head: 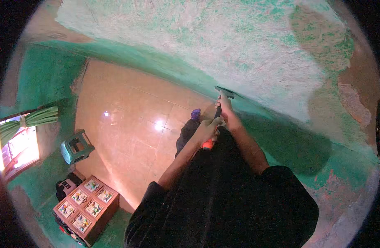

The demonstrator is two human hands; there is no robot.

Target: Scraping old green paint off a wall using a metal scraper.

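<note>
Both of my hands are on one long-handled wall scraper [219,112] with a dark handle, an orange-red butt end and a wide dark head. My right hand [224,103] grips it high up, just behind the head. Lower down, near the orange end, my left hand [208,129] is closed around the handle. The scraper's head lies at or very near the wall [208,46], whose upper part is patchy white over green. Below that patch the wall surface is green. Contact between the blade and the wall is hard to make out.
A tan tiled floor [125,124] spreads to the left. A turquoise plastic stool [77,147] stands by the far green wall, below a window [21,148] with a tied green curtain [29,120]. A brown drawer cabinet [104,214] with picture panels stands lower left, beside a dark object [66,186].
</note>
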